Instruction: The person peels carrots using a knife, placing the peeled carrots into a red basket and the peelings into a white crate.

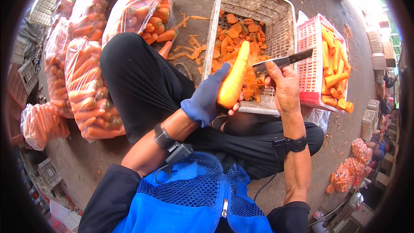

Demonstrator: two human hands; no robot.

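My left hand (212,94), in a blue knit glove with bare fingertips, is closed around a large peeled carrot (234,76). The carrot tilts up and away, its thick end toward me. Between the thumb and fingers of my right hand (284,81) is a peeler or knife with a dark handle (297,56); its metal blade is partly hidden and lies just right of the carrot. Below both hands stands a dirty white plastic crate (279,22), holding carrot slices (234,32) and orange peelings (254,84).
A pink and white crate (309,61) of peeled carrots (334,61) stands at the right. Clear plastic bags of carrots (85,87) line the left, one bag (139,9) open near my knee. Peelings (194,50) litter the floor. Bagged produce (344,174) and people are far right.
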